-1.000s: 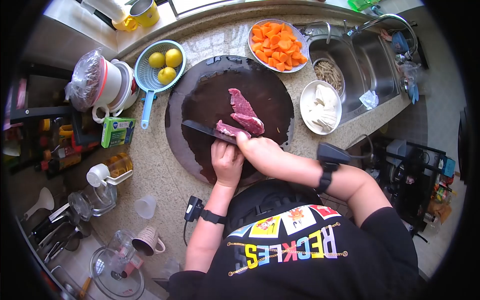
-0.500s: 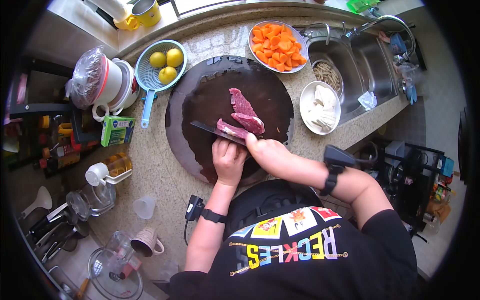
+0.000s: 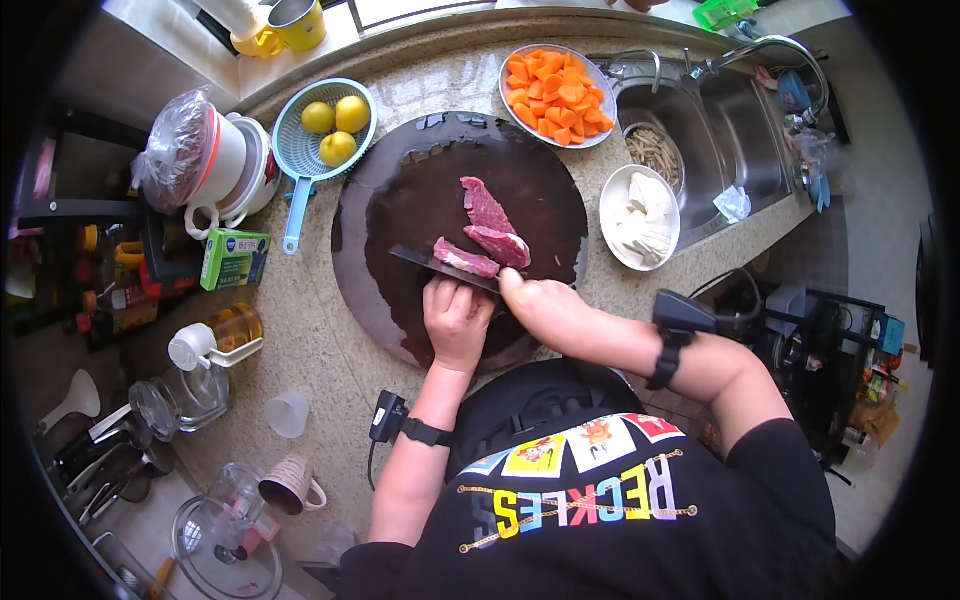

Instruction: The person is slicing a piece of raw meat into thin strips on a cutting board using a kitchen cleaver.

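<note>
On the round dark cutting board (image 3: 380, 315) lie several pieces of raw red meat (image 3: 485, 207). A strip of it (image 3: 466, 259) rests against the far side of a wide dark knife blade (image 3: 425, 262). My right hand (image 3: 538, 303) is closed around the knife's handle, which its fingers cover. Just on the near side of the blade, my left hand (image 3: 458, 318) is pressed down on the board with fingers curled together. Whatever lies beneath those fingers is hidden.
Behind the board stand a blue colander (image 3: 290, 150) with yellow fruit and a plate of cut carrots (image 3: 560, 95). To the right are a white bowl (image 3: 612, 225) of pale pieces and a steel sink (image 3: 735, 125). A mug (image 3: 290, 483) and plastic cup (image 3: 288, 413) stand left.
The knife and my right hand have shifted slightly to the right. My left hand and the meat stay almost where they were.
</note>
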A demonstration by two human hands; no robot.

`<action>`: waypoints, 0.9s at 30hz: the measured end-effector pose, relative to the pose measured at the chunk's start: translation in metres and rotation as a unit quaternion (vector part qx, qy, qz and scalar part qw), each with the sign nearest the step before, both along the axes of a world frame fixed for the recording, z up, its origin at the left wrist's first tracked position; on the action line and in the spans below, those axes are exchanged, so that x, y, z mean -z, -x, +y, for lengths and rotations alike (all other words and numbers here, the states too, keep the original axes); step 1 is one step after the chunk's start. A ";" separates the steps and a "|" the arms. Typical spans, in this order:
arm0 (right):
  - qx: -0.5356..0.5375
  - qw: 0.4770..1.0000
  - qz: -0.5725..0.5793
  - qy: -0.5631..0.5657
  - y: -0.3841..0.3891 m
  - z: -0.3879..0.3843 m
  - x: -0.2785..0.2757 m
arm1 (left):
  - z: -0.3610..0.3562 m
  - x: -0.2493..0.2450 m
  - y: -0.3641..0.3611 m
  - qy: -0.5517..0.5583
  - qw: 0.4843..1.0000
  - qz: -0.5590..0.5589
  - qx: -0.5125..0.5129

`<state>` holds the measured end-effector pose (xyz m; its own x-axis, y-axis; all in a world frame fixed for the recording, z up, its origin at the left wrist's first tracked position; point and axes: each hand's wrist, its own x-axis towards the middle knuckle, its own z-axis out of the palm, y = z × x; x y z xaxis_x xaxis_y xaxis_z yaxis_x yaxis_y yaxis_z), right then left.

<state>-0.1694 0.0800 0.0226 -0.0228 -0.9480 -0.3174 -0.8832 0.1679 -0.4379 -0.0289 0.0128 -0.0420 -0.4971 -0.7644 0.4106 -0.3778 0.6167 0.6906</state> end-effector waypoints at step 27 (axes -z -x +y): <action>0.013 0.999 0.009 -0.046 0.008 0.040 -0.004 | 0.001 0.006 -0.005 -0.017 0.999 0.017 -0.032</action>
